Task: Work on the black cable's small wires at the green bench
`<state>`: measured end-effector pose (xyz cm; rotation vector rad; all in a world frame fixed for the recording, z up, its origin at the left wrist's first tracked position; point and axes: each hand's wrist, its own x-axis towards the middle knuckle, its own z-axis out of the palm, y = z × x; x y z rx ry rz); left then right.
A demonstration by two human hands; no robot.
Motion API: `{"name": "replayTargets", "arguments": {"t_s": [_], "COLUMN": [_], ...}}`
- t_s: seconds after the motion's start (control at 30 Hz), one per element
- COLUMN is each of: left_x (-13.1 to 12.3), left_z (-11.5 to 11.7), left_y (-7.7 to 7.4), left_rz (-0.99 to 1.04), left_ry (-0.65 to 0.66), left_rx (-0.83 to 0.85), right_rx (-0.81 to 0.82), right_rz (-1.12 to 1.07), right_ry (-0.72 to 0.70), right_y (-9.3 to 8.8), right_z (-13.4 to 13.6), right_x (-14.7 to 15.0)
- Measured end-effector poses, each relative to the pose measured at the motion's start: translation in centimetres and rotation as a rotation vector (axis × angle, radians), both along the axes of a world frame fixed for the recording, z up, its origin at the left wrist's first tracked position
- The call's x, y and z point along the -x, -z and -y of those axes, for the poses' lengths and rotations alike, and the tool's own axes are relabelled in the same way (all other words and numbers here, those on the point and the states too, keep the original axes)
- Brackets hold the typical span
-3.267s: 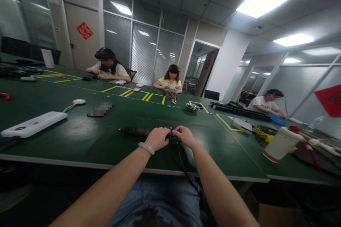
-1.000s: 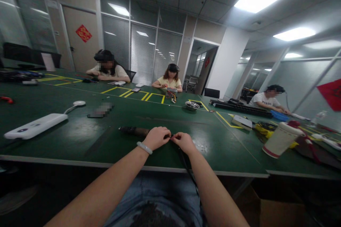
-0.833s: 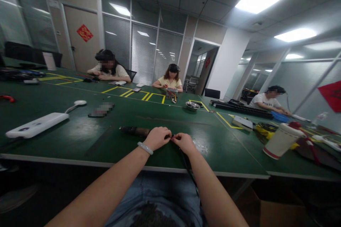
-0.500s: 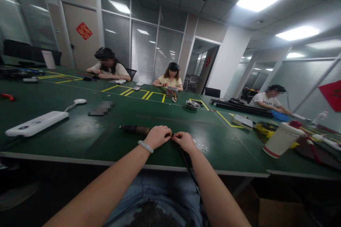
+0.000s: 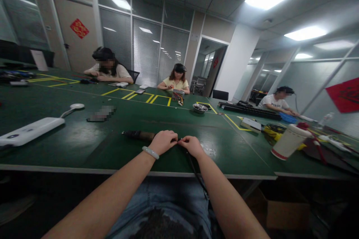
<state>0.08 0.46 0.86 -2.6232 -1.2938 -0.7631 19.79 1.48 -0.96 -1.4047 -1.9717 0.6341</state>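
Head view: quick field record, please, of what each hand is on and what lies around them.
Left hand: closed over one end of the dark tool; bracelet on wrist
Right hand: fingers pinched on the black cable, meeting the left hand
Cable: drops over the table edge
Nearby: white device left, white cup right

On my remote feed, the table is dark green, marked with yellow lines. The bracelet is pale, the cable black, the cup white with a red band, the jeans blue.
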Motion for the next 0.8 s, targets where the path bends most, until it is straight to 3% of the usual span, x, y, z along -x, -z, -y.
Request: {"name": "replayTargets", "arguments": {"t_s": [0.8], "left_x": [0.03], "left_z": [0.5], "left_y": [-0.13], "left_rz": [0.048], "left_ry": [-0.006], "left_rx": [0.03], "right_rx": [-0.023], "right_rz": [-0.011], "right_ry": [-0.01], "right_y": [0.26], "right_z": [-0.09], "right_x": [-0.15]}}
